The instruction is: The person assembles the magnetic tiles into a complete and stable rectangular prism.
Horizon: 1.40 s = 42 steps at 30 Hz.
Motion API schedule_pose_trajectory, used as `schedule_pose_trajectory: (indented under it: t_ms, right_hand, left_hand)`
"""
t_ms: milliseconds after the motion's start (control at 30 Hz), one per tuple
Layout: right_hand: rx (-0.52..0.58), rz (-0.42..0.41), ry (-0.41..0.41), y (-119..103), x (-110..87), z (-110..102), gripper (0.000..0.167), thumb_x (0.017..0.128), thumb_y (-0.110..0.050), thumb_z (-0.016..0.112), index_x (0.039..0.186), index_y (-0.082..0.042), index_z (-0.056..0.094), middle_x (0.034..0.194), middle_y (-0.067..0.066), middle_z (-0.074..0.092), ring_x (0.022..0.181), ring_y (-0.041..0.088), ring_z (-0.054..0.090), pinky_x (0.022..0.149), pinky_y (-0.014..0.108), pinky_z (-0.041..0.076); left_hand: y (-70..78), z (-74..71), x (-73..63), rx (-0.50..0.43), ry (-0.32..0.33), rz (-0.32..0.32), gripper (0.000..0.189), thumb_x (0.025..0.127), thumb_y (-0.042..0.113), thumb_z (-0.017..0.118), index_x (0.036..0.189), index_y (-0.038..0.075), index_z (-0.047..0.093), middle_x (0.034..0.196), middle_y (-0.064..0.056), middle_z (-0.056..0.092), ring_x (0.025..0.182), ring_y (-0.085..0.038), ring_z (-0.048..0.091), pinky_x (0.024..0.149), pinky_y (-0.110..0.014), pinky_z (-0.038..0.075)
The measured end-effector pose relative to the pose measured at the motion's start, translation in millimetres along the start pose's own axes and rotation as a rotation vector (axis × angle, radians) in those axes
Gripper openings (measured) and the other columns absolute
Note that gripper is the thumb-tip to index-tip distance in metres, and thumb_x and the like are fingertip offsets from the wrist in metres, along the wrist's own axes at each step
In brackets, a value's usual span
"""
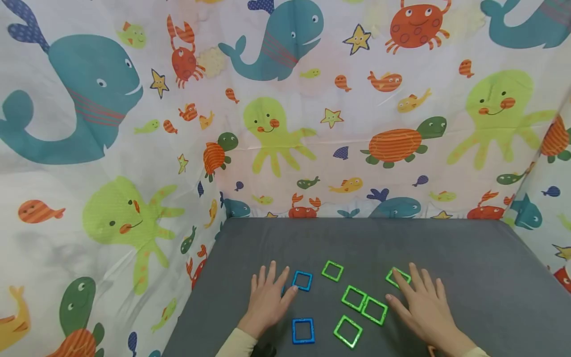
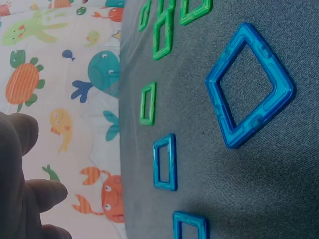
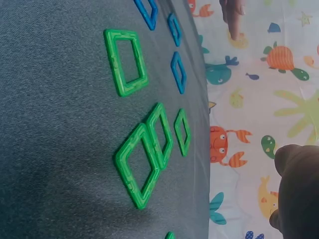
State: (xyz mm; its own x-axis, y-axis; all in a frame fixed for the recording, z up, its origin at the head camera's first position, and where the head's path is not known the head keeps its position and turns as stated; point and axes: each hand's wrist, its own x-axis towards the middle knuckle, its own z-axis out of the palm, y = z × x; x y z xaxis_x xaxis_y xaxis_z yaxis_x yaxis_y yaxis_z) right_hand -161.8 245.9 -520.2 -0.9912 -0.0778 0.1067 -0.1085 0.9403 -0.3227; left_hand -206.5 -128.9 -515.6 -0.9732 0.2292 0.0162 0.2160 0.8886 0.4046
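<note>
Head view: my two hands are spread, palms down, over a grey table [image 1: 357, 235] walled by cloth [image 1: 357, 104] printed with sea animals. My left hand [image 1: 266, 302] has its thumb tip just beside a blue square [image 1: 304, 272]; a second blue square [image 1: 283, 289] is mostly hidden behind my fingers, and a third blue square [image 1: 304, 341] lies nearer me. Between my hands are a far green square [image 1: 329, 277], a joined green pair [image 1: 364, 303] and a near green square [image 1: 358, 338]. My right hand [image 1: 426, 305] has its index finger across another green square [image 1: 405, 273]; I cannot tell whether it touches. If that finger drags, the square could slide; if my right thumb sweeps inward, it could knock the pair apart.

Left wrist view: my fingers are apart at the left edge, with nothing between them. The near blue square looks large here, flat on the table. Reaching blindly for the hidden one could shove its neighbour.

Right wrist view: my hand is a dark shape at the lower right, pinching nothing I can see. The pair meets along one edge, slightly offset, so a careless push could skew it further.
</note>
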Motion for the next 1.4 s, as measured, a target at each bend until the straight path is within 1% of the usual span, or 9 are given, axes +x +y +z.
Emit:
schedule_pose_trajectory:
  t_ms: [200, 333, 467, 567, 767, 900, 1100, 1233, 1400]
  right_hand:
    - [0.010, -0.006, -0.002, -2, 2.0, -4, 0.077, 0.097, -0.065, 0.053, 0.151, -0.011, 0.050, 0.159, 0.038, 0.028, 0.140, 0.065, 0.026, 0.108, 0.080, 0.014]
    - [0.011, -0.005, 0.000, -3, 1.5, -4, 0.076, 0.097, -0.065, 0.053, 0.150, -0.011, 0.050, 0.158, 0.038, 0.029, 0.139, 0.065, 0.027, 0.107, 0.080, 0.015]
    - [0.014, -0.005, 0.002, -3, 0.0, -3, 0.075, 0.097, -0.064, 0.054, 0.150, -0.011, 0.051, 0.158, 0.038, 0.030, 0.139, 0.065, 0.029, 0.107, 0.080, 0.015]
    - [0.018, -0.006, 0.005, -4, -1.2, -1, 0.074, 0.097, -0.063, 0.054, 0.150, -0.012, 0.051, 0.157, 0.038, 0.030, 0.139, 0.065, 0.029, 0.107, 0.081, 0.015]
    - [0.024, -0.016, 0.004, -4, -1.9, 1, 0.074, 0.097, -0.063, 0.054, 0.150, -0.011, 0.051, 0.158, 0.037, 0.030, 0.139, 0.066, 0.029, 0.106, 0.081, 0.015]
    - [0.032, -0.019, -0.010, -4, -1.8, 2, 0.075, 0.097, -0.063, 0.054, 0.150, -0.011, 0.051, 0.159, 0.037, 0.029, 0.139, 0.065, 0.030, 0.106, 0.081, 0.016]
    - [0.008, -0.020, -0.013, -4, -1.1, 6, 0.074, 0.097, -0.064, 0.054, 0.149, -0.011, 0.053, 0.158, 0.037, 0.032, 0.136, 0.064, 0.036, 0.105, 0.081, 0.018]
    - [-0.006, -0.017, -0.016, -5, -2.4, 10, 0.071, 0.096, -0.061, 0.057, 0.148, -0.011, 0.055, 0.156, 0.037, 0.035, 0.134, 0.064, 0.039, 0.104, 0.082, 0.020]
    - [-0.007, -0.014, -0.014, -7, -2.1, 10, 0.070, 0.097, -0.059, 0.058, 0.148, -0.011, 0.054, 0.155, 0.038, 0.036, 0.134, 0.065, 0.040, 0.103, 0.082, 0.021]
  left_hand:
    - [2.4, -1.4, 6.1, 0.007, 0.005, -0.006, 0.064, 0.103, 0.057, 0.046, 0.154, 0.019, 0.047, 0.166, -0.022, 0.028, 0.153, -0.052, 0.022, 0.119, -0.073, 0.016]
    - [2.3, 0.7, 11.7, -0.007, 0.034, 0.008, 0.063, 0.103, 0.055, 0.048, 0.154, 0.018, 0.047, 0.166, -0.022, 0.029, 0.152, -0.051, 0.025, 0.118, -0.073, 0.019]
    - [0.4, 4.8, 17.1, -0.047, 0.065, 0.018, 0.064, 0.101, 0.050, 0.054, 0.153, 0.014, 0.048, 0.164, -0.025, 0.031, 0.150, -0.051, 0.029, 0.117, -0.074, 0.019]
    - [-3.6, 10.7, 24.0, -0.064, 0.066, 0.032, 0.064, 0.099, 0.045, 0.061, 0.152, 0.012, 0.049, 0.162, -0.027, 0.033, 0.148, -0.053, 0.033, 0.117, -0.074, 0.021]
    - [-12.3, 30.2, 45.7, -0.051, 0.053, 0.082, 0.058, 0.093, 0.027, 0.073, 0.146, 0.011, 0.055, 0.155, -0.026, 0.044, 0.144, -0.044, 0.044, 0.115, -0.071, 0.029]
    - [-14.7, 41.2, 57.1, 0.027, 0.029, 0.130, 0.054, 0.091, 0.017, 0.075, 0.142, 0.012, 0.059, 0.150, -0.022, 0.051, 0.139, -0.040, 0.050, 0.112, -0.065, 0.037]
    - [-11.5, 52.8, 68.7, 0.163, -0.035, 0.229, 0.050, 0.089, 0.010, 0.074, 0.138, 0.017, 0.063, 0.146, -0.015, 0.056, 0.130, -0.033, 0.059, 0.105, -0.052, 0.049]
    - [-8.1, 57.4, 71.4, 0.210, -0.043, 0.275, 0.048, 0.088, 0.009, 0.074, 0.135, 0.018, 0.065, 0.142, -0.012, 0.060, 0.125, -0.030, 0.063, 0.103, -0.048, 0.052]
    - [-5.3, 58.9, 73.3, 0.242, -0.052, 0.305, 0.047, 0.089, 0.010, 0.074, 0.134, 0.019, 0.067, 0.140, -0.009, 0.062, 0.126, -0.027, 0.063, 0.103, -0.046, 0.052]
